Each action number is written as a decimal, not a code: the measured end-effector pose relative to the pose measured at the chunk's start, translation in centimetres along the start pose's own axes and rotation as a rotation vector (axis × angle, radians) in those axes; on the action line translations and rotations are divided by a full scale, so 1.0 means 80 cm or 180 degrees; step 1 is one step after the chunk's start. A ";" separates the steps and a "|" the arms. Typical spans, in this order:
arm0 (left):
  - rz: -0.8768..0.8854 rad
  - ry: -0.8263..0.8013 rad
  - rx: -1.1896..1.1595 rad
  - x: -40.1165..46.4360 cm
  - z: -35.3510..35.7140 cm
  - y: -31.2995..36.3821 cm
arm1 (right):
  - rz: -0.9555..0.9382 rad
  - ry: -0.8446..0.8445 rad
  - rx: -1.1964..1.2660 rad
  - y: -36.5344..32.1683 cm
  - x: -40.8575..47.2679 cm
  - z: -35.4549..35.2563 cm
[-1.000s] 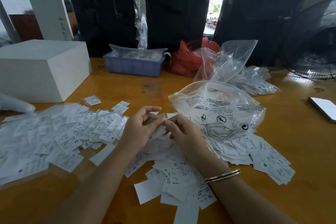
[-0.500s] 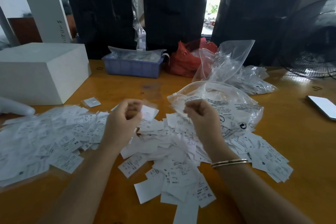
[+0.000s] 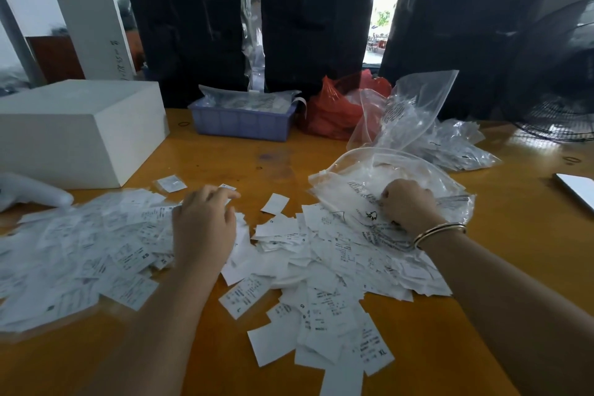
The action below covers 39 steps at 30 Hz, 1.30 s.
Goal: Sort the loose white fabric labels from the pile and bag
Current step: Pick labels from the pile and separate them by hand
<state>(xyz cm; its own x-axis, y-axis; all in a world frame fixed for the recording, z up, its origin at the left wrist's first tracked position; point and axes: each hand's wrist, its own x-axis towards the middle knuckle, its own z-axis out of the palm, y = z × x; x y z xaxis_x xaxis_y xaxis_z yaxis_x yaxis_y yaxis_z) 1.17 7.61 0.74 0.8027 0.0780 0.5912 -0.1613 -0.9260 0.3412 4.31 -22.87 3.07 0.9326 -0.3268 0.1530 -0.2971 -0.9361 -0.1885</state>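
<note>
White fabric labels (image 3: 321, 267) lie heaped across the orange table (image 3: 257, 157).
Left hand (image 3: 205, 225) rests loose-fingered on the spread labels; right hand (image 3: 408, 206), curled, grips the clear printed bag (image 3: 360, 183).

So there's a big messy pile of white fabric labels (image 3: 321, 267) spread across the lower middle of the frame, printed with sizes like XS and XL. A clear printed plastic bag (image 3: 369, 180) lies crumpled at the pile's upper right edge.
</note>
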 end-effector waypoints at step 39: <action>-0.0938 -0.1381 -0.3208 -0.015 0.006 0.045 | -0.0165 -0.0880 0.4688 -0.105 -0.130 0.013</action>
<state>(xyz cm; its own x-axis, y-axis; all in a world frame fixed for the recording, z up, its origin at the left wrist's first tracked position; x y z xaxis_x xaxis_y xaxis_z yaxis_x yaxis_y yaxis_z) -0.13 4.00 0.91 0.9853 -0.0723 0.1546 -0.1644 -0.1587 0.9736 -2.65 -11.44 2.03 0.9936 -0.1065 0.0383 0.0466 0.0759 -0.9960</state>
